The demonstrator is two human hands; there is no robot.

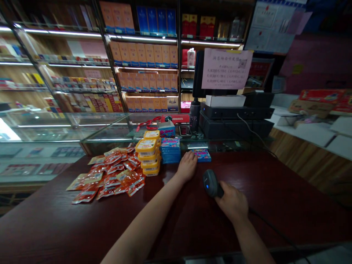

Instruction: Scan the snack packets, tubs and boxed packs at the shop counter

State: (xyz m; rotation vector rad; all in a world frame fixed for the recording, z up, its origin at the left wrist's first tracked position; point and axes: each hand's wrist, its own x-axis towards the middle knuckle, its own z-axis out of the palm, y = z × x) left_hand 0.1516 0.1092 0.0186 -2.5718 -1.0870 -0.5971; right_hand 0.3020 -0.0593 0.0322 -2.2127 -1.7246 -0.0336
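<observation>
My right hand is wrapped round the handle of a dark barcode scanner, which has a small blue light and a cable trailing to the right. Between a stack of blue packets and a low pile of blue and pink packets lies my left hand. Its fingers stretch forward over the counter, their tips by the low pile's left edge; whether they touch it I cannot tell. Left of the blue stack stand yellow tubs, piled up. Several orange-red snack pouches lie spread in a heap further left.
The dark red counter ends at a glass display case. Behind the packets are a blue box, a phone and a dark bottle. A monitor with a pink paper sign stands above a black cash drawer.
</observation>
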